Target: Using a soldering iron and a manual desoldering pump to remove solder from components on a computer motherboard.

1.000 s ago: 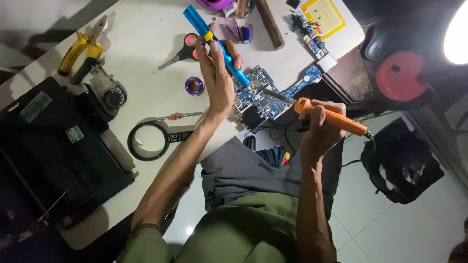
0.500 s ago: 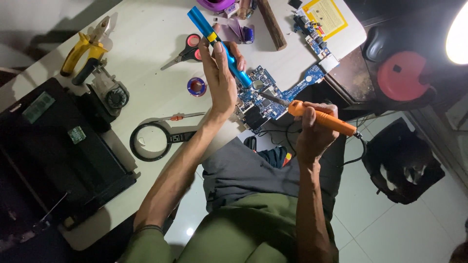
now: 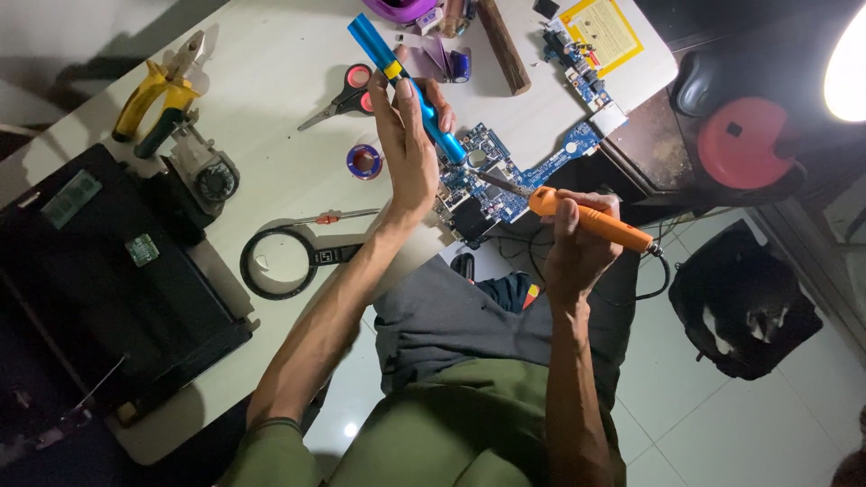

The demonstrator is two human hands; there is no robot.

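A blue circuit board (image 3: 505,176) lies at the table's front edge. My left hand (image 3: 408,149) grips a blue desoldering pump (image 3: 403,83) slanted down, its tip resting on the board. My right hand (image 3: 577,242) holds an orange soldering iron (image 3: 591,219), and the iron's metal tip touches the board right beside the pump's tip. The iron's cable hangs off the handle's rear end toward my lap.
On the white table (image 3: 271,81) lie scissors (image 3: 341,95), a small solder spool (image 3: 363,162), a thin screwdriver (image 3: 329,217), a magnifying glass (image 3: 275,261), yellow pliers (image 3: 158,90), a fan (image 3: 212,180) and a black laptop base (image 3: 90,271). A second board (image 3: 582,59) sits further back. A lamp (image 3: 848,63) glares at right.
The two hands shifted slightly left and up in view; the iron's tip came closer to the pump's tip on the board. Both grips are unchanged.
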